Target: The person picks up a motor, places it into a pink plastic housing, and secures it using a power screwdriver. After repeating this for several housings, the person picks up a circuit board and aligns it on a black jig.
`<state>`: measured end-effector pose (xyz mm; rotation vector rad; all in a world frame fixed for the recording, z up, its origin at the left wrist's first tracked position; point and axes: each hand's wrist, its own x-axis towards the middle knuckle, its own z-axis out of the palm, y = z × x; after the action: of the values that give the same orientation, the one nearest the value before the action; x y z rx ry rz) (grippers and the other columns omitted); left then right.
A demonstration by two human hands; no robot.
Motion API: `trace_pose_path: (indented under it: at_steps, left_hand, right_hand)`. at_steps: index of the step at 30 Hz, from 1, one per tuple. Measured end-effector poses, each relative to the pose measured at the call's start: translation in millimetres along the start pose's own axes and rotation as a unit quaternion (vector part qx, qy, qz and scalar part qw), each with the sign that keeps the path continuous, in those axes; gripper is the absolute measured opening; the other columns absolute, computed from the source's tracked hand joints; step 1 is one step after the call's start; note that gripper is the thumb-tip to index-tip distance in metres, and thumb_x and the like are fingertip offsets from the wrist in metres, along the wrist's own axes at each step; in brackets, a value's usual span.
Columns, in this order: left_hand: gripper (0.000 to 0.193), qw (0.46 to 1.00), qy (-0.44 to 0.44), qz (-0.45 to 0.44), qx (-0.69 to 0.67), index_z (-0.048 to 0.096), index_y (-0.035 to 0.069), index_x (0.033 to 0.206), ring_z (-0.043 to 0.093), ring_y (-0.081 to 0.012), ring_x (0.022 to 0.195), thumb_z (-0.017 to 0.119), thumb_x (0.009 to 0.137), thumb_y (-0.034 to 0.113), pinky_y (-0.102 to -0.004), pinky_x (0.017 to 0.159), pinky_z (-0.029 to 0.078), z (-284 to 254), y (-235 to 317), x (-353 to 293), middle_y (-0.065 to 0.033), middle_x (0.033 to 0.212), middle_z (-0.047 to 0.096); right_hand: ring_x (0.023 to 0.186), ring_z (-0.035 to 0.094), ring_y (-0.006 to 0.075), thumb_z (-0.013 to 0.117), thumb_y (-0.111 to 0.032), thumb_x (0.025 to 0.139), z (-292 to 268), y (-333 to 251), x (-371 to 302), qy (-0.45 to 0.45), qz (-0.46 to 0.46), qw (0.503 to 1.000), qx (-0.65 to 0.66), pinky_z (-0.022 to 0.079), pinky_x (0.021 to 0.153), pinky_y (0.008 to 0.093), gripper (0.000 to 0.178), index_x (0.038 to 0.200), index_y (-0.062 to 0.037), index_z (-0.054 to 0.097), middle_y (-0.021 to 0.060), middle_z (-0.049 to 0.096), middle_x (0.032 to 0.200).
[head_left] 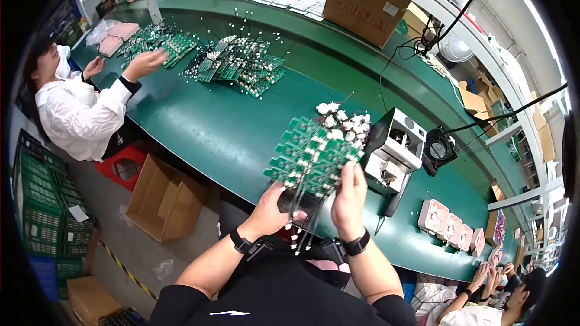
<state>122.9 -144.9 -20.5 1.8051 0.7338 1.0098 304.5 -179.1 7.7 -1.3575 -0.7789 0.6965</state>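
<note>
Green bench [199,127]: L hand [273,208] & R hand [349,198], fingers gripping stack of green circuit boards [311,154].

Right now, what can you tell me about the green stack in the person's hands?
The stack is a fanned bundle of green circuit boards, flat and stiff-looking, dotted with small white parts. White plugs on thin dark wires bunch at its far end, and more wires hang below toward the person. It is held tilted above the near edge of the green table. The left hand holds it from below, and the right hand presses its near right side. Beside it stands a small grey machine.
</note>
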Motion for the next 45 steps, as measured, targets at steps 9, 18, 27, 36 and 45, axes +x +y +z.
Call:
trace_pose_path:
  at_steps: [9,18,27,36,45]
  left_hand:
    - [0.024,0.966,-0.093,-0.140,-0.198,0.064,-0.002,0.116,0.067,-0.0158,0.094,0.063,0.098,0.014,-0.0327,0.087,0.052,-60,-2,34,-0.0063,0.109,0.072]
    - [0.025,0.948,-0.318,-0.017,0.019,0.064,0.001,0.110,0.066,-0.0233,0.082,0.068,0.093,0.019,-0.0375,0.077,0.051,-63,20,91,-0.0166,0.092,0.070]
    - [0.032,0.933,-0.361,-0.013,0.006,0.065,0.002,0.113,0.069,-0.0250,0.091,0.070,0.092,0.025,-0.0364,0.081,0.053,-72,5,73,-0.0134,0.096,0.072]
    - [0.063,0.987,-0.050,0.007,0.153,0.054,0.010,0.138,0.050,-0.0292,0.135,0.074,0.087,0.041,-0.0414,0.114,0.039,-73,-69,9,-0.0120,0.139,0.058]
    - [0.075,0.956,-0.059,0.104,0.268,0.053,0.008,0.137,0.044,-0.0302,0.138,0.071,0.083,0.057,-0.0462,0.117,0.034,-66,-76,-1,-0.0107,0.141,0.054]
  right_hand:
    - [0.112,0.061,0.0199,0.077,-0.022,0.085,-48,-42,8,-0.156,-0.119,0.968,-0.155,0.047,0.099,0.0322,0.064,0.138,-0.0003,0.049,0.0143,0.061,0.124]
    - [0.077,0.070,0.0343,0.075,-0.023,0.088,4,-106,38,-0.358,-0.273,0.731,-0.513,0.054,0.066,0.0379,0.045,0.122,-0.0013,0.055,0.0188,0.069,0.087]
    - [0.060,0.065,0.0354,0.069,-0.012,0.093,10,-87,28,-0.366,-0.303,0.724,-0.500,0.049,0.053,0.0406,0.021,0.107,-0.0027,0.058,0.0160,0.064,0.068]
    - [0.053,0.062,0.0325,0.070,-0.014,0.092,17,-73,39,-0.330,-0.363,0.685,-0.539,0.046,0.048,0.0408,0.018,0.095,-0.0020,0.057,0.0136,0.062,0.063]
    - [0.049,0.060,0.0238,0.069,-0.021,0.093,42,-63,36,-0.353,-0.411,0.611,-0.578,0.045,0.043,0.0359,0.020,0.090,-0.0082,0.054,0.0057,0.057,0.061]
